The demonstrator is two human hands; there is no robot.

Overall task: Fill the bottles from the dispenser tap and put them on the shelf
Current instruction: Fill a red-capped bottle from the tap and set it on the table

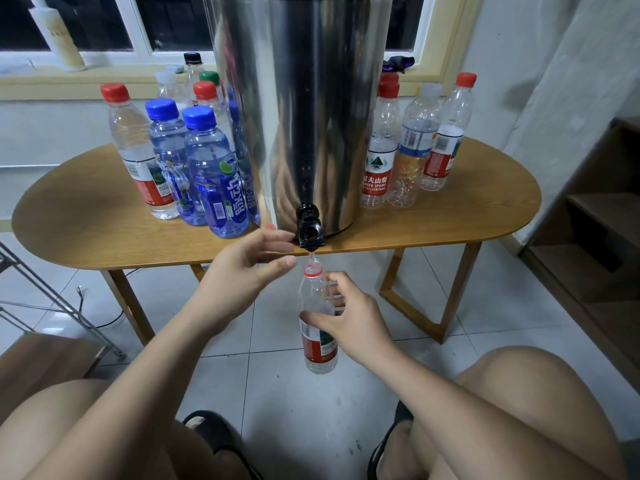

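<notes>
A tall stainless-steel dispenser (304,109) stands at the front middle of an oval wooden table (86,223). Its black tap (311,232) juts out over the table's near edge.

Directly below the tap, the right hand (351,317) holds an uncapped clear bottle (318,344) with a red label. Its fingers and thumb are wrapped round the bottle's upper body. The bottle is upright and held off the floor, with its red-ringed mouth just under the spout. A thin stream of water seems to run between spout and mouth.

The left hand (252,261) reaches in from the dispenser's left. Its fingers are loosely extended with the tips touching the tap's left side, and the thumb lies apart below them, close to the bottle's mouth. It cannot be told whether the fingers are pressing the tap.

Left of the dispenser stands a cluster of capped bottles: a red-capped bottle (138,150), two blue-capped bottles (214,174) in front, and several more behind with white, black, green and red caps. Right of the dispenser stand a red-capped Nongfu Spring bottle (379,147), a white-capped bottle (414,143) and another red-capped one (448,133), which look largely empty.

Further right, past the table's end, is a wooden shelf (588,209) against the wall. Behind the dispenser runs a windowsill (104,81) with a pale bottle (59,36) on it. The person's bare knees and black sandals show low in the view over a tiled floor (294,393).
</notes>
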